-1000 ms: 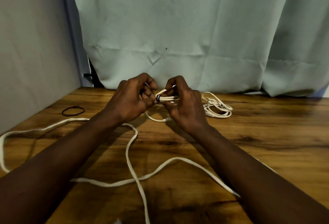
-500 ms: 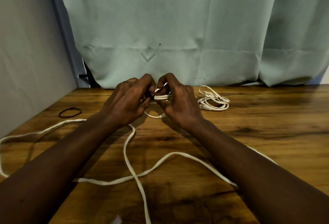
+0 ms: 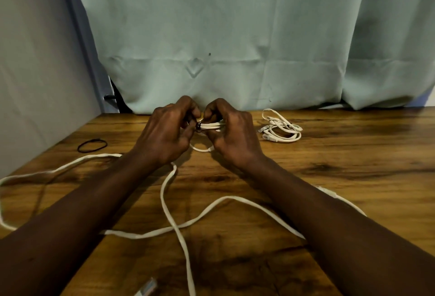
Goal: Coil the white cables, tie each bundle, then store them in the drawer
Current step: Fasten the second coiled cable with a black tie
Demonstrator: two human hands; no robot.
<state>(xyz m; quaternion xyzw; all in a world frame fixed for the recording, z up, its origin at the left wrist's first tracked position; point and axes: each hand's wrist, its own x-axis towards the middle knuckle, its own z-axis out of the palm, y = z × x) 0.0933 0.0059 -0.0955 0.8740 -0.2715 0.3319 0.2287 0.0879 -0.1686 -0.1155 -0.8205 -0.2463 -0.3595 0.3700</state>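
Tying under way: left hand [image 3: 164, 135] and right hand [image 3: 233, 135] pinch a small white coil [image 3: 213, 126], black band [image 3: 199, 126] round its end; right of that coil a second coil [image 3: 282, 128] lies on the tabletop [image 3: 353, 178], nearer, a long cable [image 3: 169, 201] uncoiled; drawer not in view.

Light is dim and warm, falling from overhead; soft shadows pool beneath the forearms on the desk [image 3: 353, 154] (its grain stays sharp). The white cable bundle [image 3: 213, 126] reads pale. Edges bow outward; the bottom edge blurs.
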